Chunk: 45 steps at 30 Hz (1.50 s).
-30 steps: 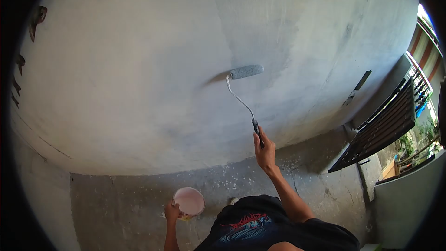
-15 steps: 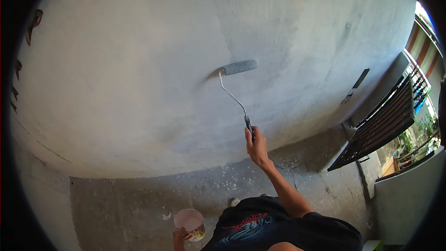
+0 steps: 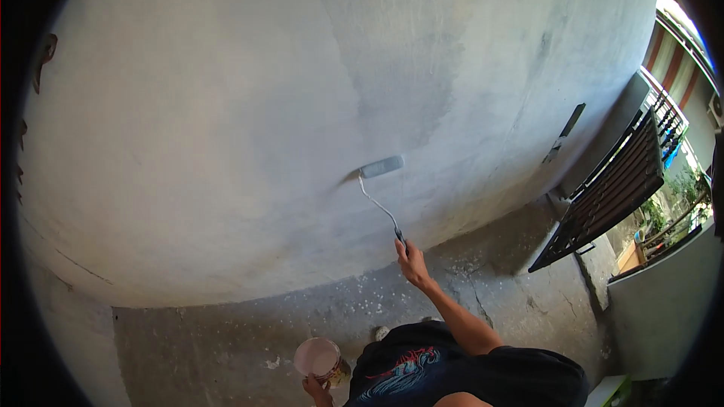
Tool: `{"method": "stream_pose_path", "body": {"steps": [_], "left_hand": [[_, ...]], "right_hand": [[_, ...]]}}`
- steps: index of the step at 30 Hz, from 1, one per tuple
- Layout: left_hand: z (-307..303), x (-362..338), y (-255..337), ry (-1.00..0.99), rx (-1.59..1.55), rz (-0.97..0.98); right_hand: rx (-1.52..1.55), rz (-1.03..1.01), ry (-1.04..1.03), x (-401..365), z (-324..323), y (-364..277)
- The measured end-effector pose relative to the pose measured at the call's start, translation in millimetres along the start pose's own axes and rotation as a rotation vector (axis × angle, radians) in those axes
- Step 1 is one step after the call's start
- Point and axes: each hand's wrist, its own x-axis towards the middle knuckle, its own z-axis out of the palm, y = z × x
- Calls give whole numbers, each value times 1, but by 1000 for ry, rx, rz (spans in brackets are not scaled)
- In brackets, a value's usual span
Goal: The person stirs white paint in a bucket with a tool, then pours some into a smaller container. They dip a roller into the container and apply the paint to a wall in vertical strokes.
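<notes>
head view: the right hand is stretched out in front, its fingers closed tight around the dark handle of a grey fuzzy paint roller on a thin bent wire. the roller's soft part lies flat against the big pale grey concrete wall, at the edge where a darker grey patch meets the lighter part. half a second ago the roller sat higher on the wall; now it is lower down and nearer the rough spotted grey floor.

low in the picture, the left hand grips a small round paint can with pale pink paint inside from below, close beside the person's black printed shirt. the can has barely moved since then. a dark metal barred gate stands off to the right.
</notes>
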Motion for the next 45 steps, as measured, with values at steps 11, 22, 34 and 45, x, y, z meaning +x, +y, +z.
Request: {"method": "stream_pose_path", "body": {"steps": [11, 22, 34, 45], "left_hand": [[69, -30, 33, -101, -286, 122], [110, -47, 60, -246, -431, 139], [132, -47, 80, -286, -430, 191], [145, -63, 100, -321, -451, 188]], "right_hand": [[91, -115, 57, 5, -46, -67], [138, -129, 74, 29, -19, -35], [97, 89, -31, -5, -2, 67], [195, 370, -151, -13, -61, -19]]}}
